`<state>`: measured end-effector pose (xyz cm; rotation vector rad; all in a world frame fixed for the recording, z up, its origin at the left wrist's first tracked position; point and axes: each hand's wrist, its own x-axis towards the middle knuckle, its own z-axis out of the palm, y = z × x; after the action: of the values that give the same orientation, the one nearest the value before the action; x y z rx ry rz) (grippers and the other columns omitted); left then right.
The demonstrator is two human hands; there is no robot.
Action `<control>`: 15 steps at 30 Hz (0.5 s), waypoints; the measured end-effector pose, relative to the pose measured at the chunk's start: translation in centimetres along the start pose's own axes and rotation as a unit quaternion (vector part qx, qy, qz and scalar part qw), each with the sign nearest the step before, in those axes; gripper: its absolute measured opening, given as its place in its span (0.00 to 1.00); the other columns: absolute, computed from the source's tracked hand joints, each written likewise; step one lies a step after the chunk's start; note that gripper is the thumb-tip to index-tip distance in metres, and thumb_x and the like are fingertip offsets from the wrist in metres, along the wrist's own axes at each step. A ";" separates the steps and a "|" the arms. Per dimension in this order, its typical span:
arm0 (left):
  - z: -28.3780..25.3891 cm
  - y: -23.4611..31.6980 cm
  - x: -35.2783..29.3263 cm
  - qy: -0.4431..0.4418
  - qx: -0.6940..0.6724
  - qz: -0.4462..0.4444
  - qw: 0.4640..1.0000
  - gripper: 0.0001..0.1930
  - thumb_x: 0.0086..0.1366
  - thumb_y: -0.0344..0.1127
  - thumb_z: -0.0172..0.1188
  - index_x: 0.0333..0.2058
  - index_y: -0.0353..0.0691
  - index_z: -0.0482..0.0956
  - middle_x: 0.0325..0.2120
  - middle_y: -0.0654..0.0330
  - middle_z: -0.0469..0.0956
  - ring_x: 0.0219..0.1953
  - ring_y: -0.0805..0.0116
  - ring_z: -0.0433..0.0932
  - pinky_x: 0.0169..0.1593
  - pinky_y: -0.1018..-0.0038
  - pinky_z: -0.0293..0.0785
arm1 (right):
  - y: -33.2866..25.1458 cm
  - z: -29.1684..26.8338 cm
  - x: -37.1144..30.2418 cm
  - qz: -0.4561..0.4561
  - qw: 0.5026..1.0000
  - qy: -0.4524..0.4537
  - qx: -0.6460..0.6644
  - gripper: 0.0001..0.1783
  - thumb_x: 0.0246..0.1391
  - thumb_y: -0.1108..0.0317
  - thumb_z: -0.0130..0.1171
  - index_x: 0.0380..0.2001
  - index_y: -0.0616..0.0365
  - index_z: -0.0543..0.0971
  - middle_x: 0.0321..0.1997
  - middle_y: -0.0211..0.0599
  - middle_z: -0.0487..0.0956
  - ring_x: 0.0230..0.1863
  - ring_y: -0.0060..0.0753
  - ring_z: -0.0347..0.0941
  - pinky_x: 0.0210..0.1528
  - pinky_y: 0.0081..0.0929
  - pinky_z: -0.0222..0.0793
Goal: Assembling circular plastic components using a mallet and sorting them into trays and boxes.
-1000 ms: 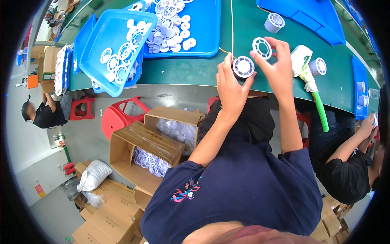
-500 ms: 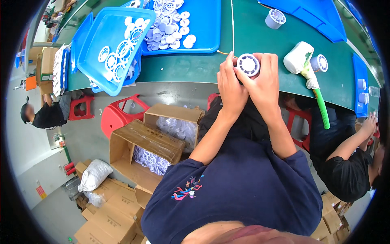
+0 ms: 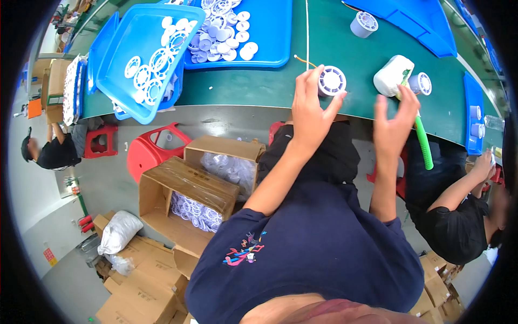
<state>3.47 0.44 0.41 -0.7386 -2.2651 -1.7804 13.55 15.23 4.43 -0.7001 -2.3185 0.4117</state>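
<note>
Two hands working above the edge of the green table [image 3: 345,48], each doing something different. Left hand [image 3: 310,108] clamping the white spool [image 3: 331,81] from the near-left side, thumb and fingers closed around its rim, the spool sitting just over the table edge with its spoked round face turned up toward the camera and its axis therefore pointing roughly upward. Trailing away from the spool, a thin pale cord [image 3: 306,27] running up the table, with a short yellowish end beside the fingertips. Right hand [image 3: 395,121] hanging open, fingers spread apart and gripping nothing, reaching toward the white hand tool [image 3: 393,75] on its green hose [image 3: 423,143], fingertips right at the tool's near end; touching or just short, impossible to tell. Lying well to the right of the spool, that tool, so nearer the right hand. Looking like light moulded plastic, the spool: two flat flanges, a narrow core.
</note>
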 end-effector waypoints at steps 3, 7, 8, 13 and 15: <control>0.9 0.1 1.6 -0.046 -0.019 -0.009 0.999 0.33 0.60 0.36 0.75 0.61 0.34 0.73 0.53 0.45 0.75 0.54 0.45 0.78 0.56 0.58 0.76 | 7.2 -2.0 0.0 0.033 0.984 -0.067 -0.159 0.30 0.61 0.61 0.66 0.62 0.63 0.73 0.61 0.54 0.73 0.62 0.59 0.69 0.65 0.52 0.64; 1.3 -0.6 3.1 -0.090 -0.033 0.004 0.995 0.32 0.61 0.38 0.75 0.61 0.35 0.74 0.54 0.45 0.76 0.55 0.47 0.78 0.58 0.59 0.75 | 9.0 -2.1 1.0 0.030 0.985 -0.114 -0.125 0.22 0.65 0.56 0.64 0.52 0.63 0.77 0.50 0.54 0.78 0.51 0.57 0.77 0.52 0.50 0.72; 1.2 -0.6 3.4 -0.105 -0.039 0.005 0.994 0.32 0.60 0.37 0.75 0.61 0.35 0.74 0.54 0.45 0.76 0.55 0.47 0.78 0.59 0.60 0.75 | 8.3 -2.1 1.0 0.005 0.987 -0.109 -0.119 0.21 0.68 0.55 0.62 0.49 0.64 0.76 0.43 0.54 0.80 0.43 0.57 0.79 0.45 0.48 0.74; 1.4 -0.7 3.3 -0.110 -0.052 -0.008 0.993 0.33 0.59 0.36 0.76 0.61 0.34 0.74 0.54 0.47 0.77 0.56 0.50 0.79 0.60 0.61 0.75 | 2.4 -4.1 1.5 0.090 0.969 -0.176 0.147 0.20 0.73 0.55 0.57 0.48 0.65 0.74 0.37 0.57 0.82 0.37 0.57 0.80 0.40 0.44 0.73; 1.9 -1.2 3.5 -0.102 -0.014 0.030 0.994 0.33 0.59 0.36 0.76 0.62 0.36 0.75 0.54 0.47 0.75 0.56 0.50 0.77 0.61 0.61 0.74 | 1.8 -3.5 1.0 0.082 0.950 -0.216 0.211 0.18 0.73 0.59 0.56 0.50 0.65 0.74 0.35 0.51 0.83 0.35 0.47 0.81 0.38 0.37 0.72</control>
<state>0.21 3.00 0.35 -1.0251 -2.3172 -1.7879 16.05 17.63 6.64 -0.6336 -2.4459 1.2021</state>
